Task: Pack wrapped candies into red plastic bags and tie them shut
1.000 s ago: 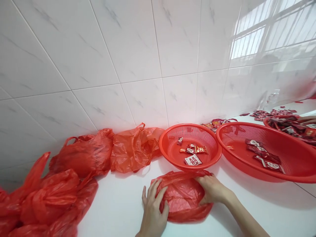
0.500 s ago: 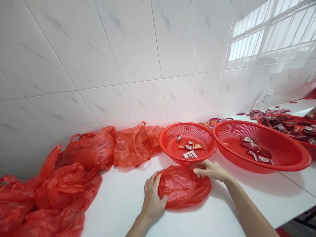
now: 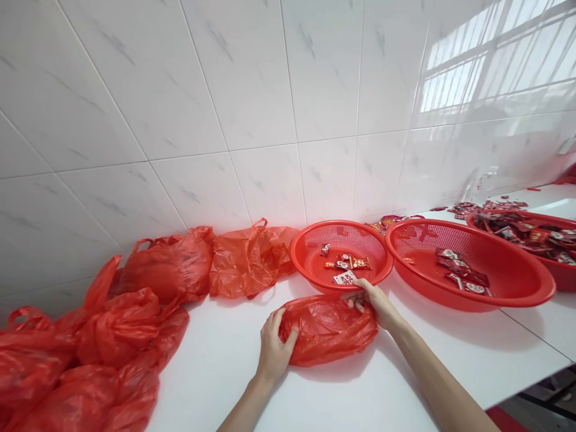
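A red plastic bag [image 3: 330, 333] lies on the white table between my hands, its mouth spread wide and facing up. My left hand [image 3: 275, 348] grips the bag's left rim, thumb inside and fingers around the outside. On the right rim, my right hand [image 3: 371, 303] is closed on the thin plastic, its fingertips partly covered by the bag. Just behind the bag stands a small red mesh basket [image 3: 310, 270] holding several wrapped candies [image 3: 359, 263] and a white-and-red square packet [image 3: 345, 277].
To the right sits a larger red basket [image 3: 522, 282] with several dark red packets [image 3: 461, 267]; beyond it another basket [image 3: 564, 268] is full of packets. Filled, tied red bags [image 3: 117, 330] crowd the left. A loose red bag [image 3: 249, 258] lies by the tiled wall [image 3: 265, 90].
The bag and both hands have shifted slightly up and left in the view. My right hand has closed onto the right rim, and the bag's mouth is stretched differently.
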Tool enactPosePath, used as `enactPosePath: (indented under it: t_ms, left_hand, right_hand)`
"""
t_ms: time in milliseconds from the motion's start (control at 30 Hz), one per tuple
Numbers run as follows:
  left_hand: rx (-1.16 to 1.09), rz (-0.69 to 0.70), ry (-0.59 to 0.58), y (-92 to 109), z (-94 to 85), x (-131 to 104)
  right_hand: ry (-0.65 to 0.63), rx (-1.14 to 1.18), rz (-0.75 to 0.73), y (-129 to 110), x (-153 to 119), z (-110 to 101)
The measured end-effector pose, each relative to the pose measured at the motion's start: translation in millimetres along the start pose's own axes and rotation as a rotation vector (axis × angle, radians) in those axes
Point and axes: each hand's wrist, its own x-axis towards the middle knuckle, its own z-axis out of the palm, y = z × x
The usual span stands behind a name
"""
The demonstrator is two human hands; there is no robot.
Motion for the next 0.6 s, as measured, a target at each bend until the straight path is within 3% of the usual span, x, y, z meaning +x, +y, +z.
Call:
enactPosePath:
  t_ms: [200, 600]
  left_hand:
    - [-0.118, -0.044, 0.072, 1.9, -4.3, 5.6]
    - [-0.205, -0.106, 0.069, 0.7, -5.0, 7.2]
  right_hand:
    - [-0.009, 0.051, 0.005, -3.2, -2.0, -3.0]
    - [-0.041, 0.111, 0.069, -3.0, -3.3, -2.1]
